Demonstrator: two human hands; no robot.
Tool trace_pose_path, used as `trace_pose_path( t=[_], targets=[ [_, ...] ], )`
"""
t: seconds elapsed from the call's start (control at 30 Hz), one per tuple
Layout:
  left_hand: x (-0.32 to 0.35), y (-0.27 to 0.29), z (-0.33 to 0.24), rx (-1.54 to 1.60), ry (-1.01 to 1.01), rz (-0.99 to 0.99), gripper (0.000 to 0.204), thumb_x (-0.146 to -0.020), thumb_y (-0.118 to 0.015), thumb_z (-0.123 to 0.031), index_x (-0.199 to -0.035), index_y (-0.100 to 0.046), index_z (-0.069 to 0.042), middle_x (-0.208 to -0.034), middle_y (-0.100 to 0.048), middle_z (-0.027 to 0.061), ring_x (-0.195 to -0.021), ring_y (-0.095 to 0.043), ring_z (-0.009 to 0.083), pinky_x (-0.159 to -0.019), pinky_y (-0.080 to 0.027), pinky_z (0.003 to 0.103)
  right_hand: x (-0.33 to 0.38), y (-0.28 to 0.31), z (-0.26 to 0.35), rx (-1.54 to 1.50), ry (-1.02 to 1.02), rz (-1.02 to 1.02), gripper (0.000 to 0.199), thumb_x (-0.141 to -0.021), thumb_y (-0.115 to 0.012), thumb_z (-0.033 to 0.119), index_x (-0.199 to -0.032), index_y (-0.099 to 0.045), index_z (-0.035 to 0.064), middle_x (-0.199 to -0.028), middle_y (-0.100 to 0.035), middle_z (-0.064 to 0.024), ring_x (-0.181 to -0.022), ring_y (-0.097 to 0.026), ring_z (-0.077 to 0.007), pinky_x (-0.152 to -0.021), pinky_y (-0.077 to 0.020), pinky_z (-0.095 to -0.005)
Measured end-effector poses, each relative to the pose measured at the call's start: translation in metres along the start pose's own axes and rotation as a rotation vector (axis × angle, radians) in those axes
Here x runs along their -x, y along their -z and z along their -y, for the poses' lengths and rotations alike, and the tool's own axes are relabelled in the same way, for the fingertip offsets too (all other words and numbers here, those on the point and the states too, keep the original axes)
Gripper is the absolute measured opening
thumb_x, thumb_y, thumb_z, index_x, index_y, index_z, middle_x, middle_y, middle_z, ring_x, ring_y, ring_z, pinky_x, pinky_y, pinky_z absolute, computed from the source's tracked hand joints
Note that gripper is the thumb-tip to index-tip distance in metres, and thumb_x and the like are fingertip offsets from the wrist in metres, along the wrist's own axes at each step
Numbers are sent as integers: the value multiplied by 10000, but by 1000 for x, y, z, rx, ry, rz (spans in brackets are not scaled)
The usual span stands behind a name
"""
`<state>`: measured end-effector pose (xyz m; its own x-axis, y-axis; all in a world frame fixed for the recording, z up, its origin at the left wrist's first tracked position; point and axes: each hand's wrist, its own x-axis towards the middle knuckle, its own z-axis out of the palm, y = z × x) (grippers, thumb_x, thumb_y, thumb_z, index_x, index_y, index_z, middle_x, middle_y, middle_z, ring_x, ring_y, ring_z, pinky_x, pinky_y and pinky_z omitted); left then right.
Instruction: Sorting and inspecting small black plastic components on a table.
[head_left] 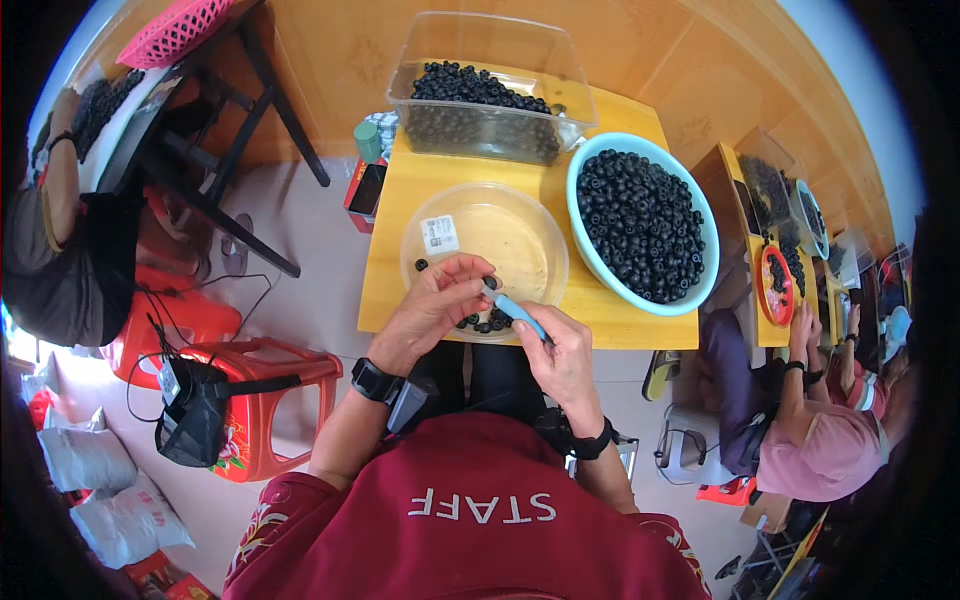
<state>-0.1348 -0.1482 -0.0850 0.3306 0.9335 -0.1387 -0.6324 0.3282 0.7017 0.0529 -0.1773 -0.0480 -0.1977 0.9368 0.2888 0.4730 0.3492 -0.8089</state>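
My left hand point(440, 303) pinches a small black ring-shaped piece point(489, 283) between thumb and fingers, over the near side of a round clear plastic tub point(505, 225). My right hand point(562, 352) is wrapped round a light-blue-handled hand tool point(522, 316). Its tip meets the black piece at my left fingertips; the kind of tip is too small to make out. Several loose black pieces point(492, 323) lie in the near part of the tub below my hands. Another black piece point(421, 265) sits by the tub's left edge.
A light-blue basin point(574, 215) heaped with black pieces stands right of the tub. Behind is a clear rectangular bin point(425, 120), partly filled with them. A phone point(368, 188) on a red box is at the table's left edge. Other people sit at tables left and right.
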Motion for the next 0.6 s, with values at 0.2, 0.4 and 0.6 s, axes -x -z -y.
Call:
trace_pose_path(
  t=[0.2, 0.4, 0.6],
  targets=[
    [4, 3, 4, 52, -11, 40, 209, -865, -605, -84, -1063, -577, -26, -966, -612, 45, -863, -596, 115, -772, -503, 247, -2, -3, 2, 61, 54, 28, 142, -808, -612, 67, -918, -641, -19, -715, -611, -129, -558, -556, -199, -504, -414, -283],
    [5, 7, 5, 130, -10, 32, 181, -869, -596, -80, -1040, -581, -24, -933, -605, 42, -843, -592, 111, -760, -506, 243, -4, -4, 5, 107, 72, 46, 141, -807, -627, 90, -917, -645, 4, -714, -616, -125, -545, -578, -218, -502, -437, -304],
    [4, 10, 8, 197, 0, 50, 168, -870, -592, -75, -1027, -564, -22, -902, -598, 46, -782, -594, 115, -734, -512, 236, -3, -3, 8, 115, 66, 36, 142, -806, -626, 91, -920, -645, 8, -710, -614, -124, -544, -577, -220, -506, -438, -304]
  ],
)
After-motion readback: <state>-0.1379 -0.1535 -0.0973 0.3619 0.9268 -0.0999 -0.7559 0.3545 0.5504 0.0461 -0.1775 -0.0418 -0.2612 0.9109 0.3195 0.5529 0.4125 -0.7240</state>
